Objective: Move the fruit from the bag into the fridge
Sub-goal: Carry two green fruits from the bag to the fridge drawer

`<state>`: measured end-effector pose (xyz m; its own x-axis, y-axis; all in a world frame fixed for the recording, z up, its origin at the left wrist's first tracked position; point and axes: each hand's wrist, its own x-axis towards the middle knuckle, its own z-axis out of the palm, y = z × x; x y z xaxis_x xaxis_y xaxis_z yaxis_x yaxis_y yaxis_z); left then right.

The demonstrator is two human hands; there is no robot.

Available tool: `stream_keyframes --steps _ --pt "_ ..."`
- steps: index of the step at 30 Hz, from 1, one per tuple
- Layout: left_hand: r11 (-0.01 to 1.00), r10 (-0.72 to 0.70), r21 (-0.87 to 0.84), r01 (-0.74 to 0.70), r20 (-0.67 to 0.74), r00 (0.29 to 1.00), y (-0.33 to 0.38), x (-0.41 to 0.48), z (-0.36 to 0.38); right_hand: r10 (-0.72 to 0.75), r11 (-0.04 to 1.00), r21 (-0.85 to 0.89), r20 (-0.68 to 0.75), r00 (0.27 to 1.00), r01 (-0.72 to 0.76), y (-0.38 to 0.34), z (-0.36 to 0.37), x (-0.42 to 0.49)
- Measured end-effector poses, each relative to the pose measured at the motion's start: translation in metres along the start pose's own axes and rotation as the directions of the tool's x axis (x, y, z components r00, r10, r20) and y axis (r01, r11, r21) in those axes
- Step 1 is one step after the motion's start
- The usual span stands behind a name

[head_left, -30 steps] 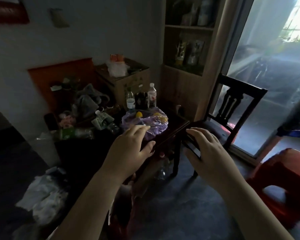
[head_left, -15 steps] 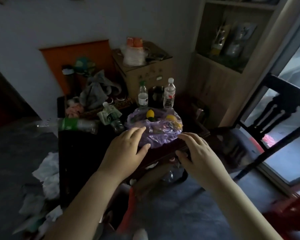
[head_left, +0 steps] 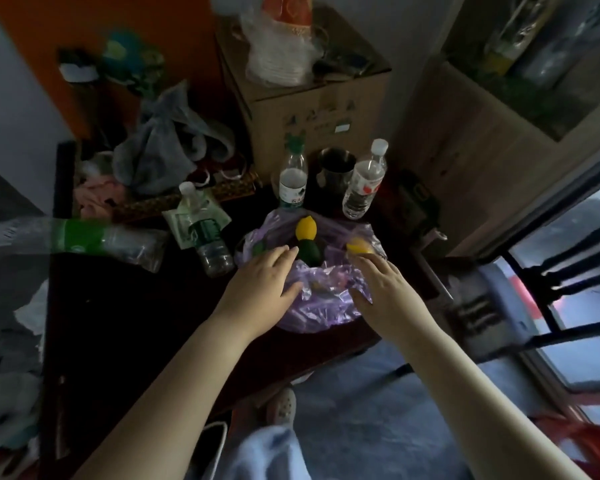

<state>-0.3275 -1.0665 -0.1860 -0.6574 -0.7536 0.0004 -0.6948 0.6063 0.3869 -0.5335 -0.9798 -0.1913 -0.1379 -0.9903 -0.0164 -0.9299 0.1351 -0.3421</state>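
Observation:
A crumpled purple plastic bag (head_left: pixel 326 303) lies open on the dark table (head_left: pixel 125 323). Inside it I see a yellow lemon (head_left: pixel 306 228), a dark green fruit (head_left: pixel 309 252) just below it, and another yellow fruit (head_left: pixel 359 246) at the bag's right edge. My left hand (head_left: pixel 260 285) hovers over the bag's left side with fingers stretched toward the green fruit, holding nothing. My right hand (head_left: pixel 381 289) reaches over the bag's right side, fingers straight, tips just short of the yellow fruit. No fridge is in view.
Behind the bag stand two water bottles (head_left: pixel 292 181) (head_left: pixel 364 185) and a metal cup (head_left: pixel 335 171). A lying bottle (head_left: pixel 108 239), a smaller bottle (head_left: pixel 210 244), clothes and a cardboard box (head_left: pixel 312 105) crowd the table's back. A black chair (head_left: pixel 520 296) stands right.
The view has dropped and closed in on the table. Both hands have moved forward from the table's near edge to over the purple bag.

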Motion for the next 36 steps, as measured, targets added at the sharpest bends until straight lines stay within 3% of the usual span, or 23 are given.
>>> stream_keyframes --steps 8,10,16,24,33,36 --pt "0.999 0.032 0.028 -0.042 0.301 0.953 -0.041 0.057 0.053 -0.117 0.992 -0.008 0.238 0.964 0.123 0.04 0.053 0.069" --pt "0.999 0.044 -0.014 -0.041 0.246 0.968 -0.042 0.06 0.061 -0.113 0.991 -0.042 0.266 0.957 0.129 0.047 0.06 0.076" --pt "0.988 0.137 -0.091 -0.127 0.112 0.984 -0.037 0.047 0.072 -0.128 0.988 -0.06 0.159 0.979 0.139 0.056 0.055 0.073" --pt "0.985 0.125 -0.125 -0.115 0.073 0.99 -0.027 0.021 0.082 -0.228 0.973 -0.009 0.168 0.959 0.233 0.067 0.045 0.026" --pt "0.987 0.098 -0.141 -0.08 0.121 0.988 -0.033 0.01 0.109 -0.046 0.999 0.03 0.287 0.957 0.039 0.073 0.083 -0.018" --pt "0.986 0.076 -0.162 -0.05 0.159 0.984 -0.037 0.01 0.114 -0.021 0.999 0.03 0.26 0.965 0.014 0.064 0.079 -0.008"
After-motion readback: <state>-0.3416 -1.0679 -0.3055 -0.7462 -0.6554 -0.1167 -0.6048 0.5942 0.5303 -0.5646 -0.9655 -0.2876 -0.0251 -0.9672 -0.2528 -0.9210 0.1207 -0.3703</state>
